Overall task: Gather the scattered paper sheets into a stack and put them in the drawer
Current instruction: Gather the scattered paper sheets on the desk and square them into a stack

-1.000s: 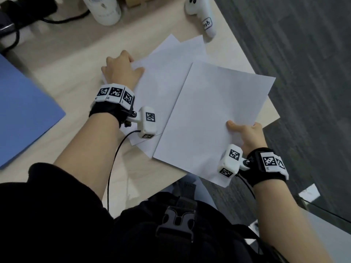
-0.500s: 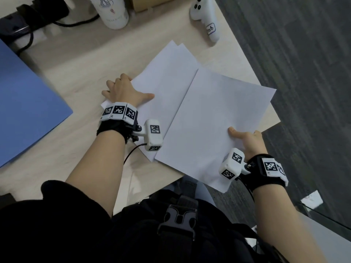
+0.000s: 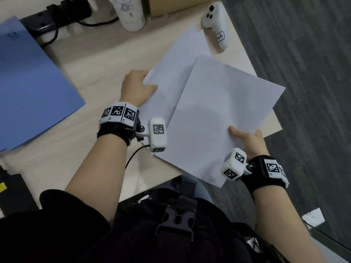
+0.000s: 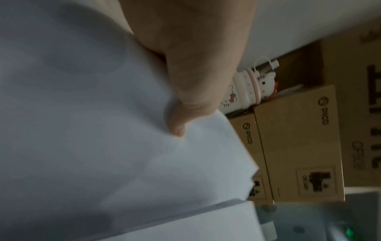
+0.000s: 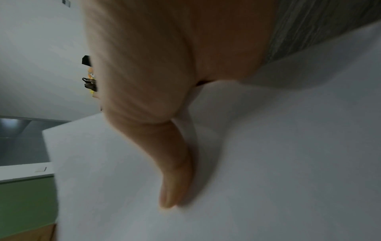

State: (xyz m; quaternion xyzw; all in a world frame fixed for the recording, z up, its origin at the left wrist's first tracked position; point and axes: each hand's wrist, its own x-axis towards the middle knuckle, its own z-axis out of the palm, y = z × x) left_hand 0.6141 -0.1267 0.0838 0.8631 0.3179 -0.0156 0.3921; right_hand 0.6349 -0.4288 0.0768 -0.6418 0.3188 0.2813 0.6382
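Head camera looks steeply down over the desk (image 3: 79,59); both wrist cameras sit close behind each thumb (frames blurred), sharing the white paper sheets (image 3: 218,114) (image 4: 86,146) (image 5: 278,163).

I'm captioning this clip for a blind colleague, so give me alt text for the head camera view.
Seen from above, a person's right hand pinches the top paper sheet at its edge, while the left hand grips the sheets beneath on a light wooden desk. A blue folder, a white cartoon cup and a white controller lie around them.
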